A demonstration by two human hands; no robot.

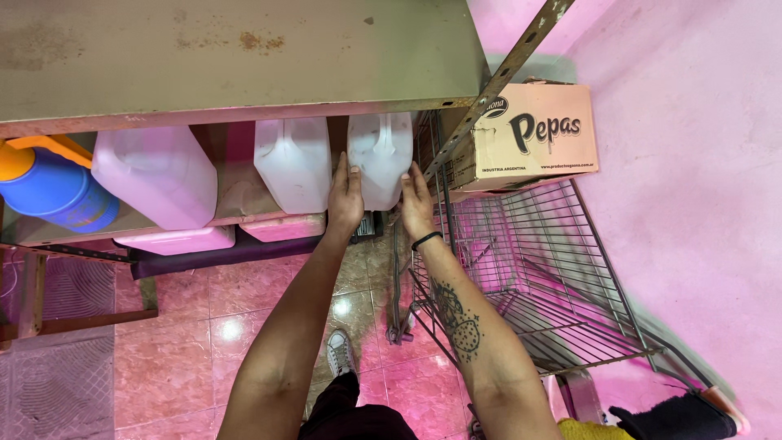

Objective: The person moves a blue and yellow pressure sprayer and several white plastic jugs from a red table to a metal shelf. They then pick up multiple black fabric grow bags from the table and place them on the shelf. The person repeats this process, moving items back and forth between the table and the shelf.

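Left hand (pixel 345 198) and right hand (pixel 416 204) flat against the sides of a white jug (pixel 380 159) on the shelf (pixel 236 213). Gripping it between open palms, not clenched. Might slip and drop, being smooth and likely heavy.

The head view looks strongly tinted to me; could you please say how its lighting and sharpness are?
Head view: pink light washes everything; glare spots sit on the floor tiles; left hand, right hand and jug are sharp.
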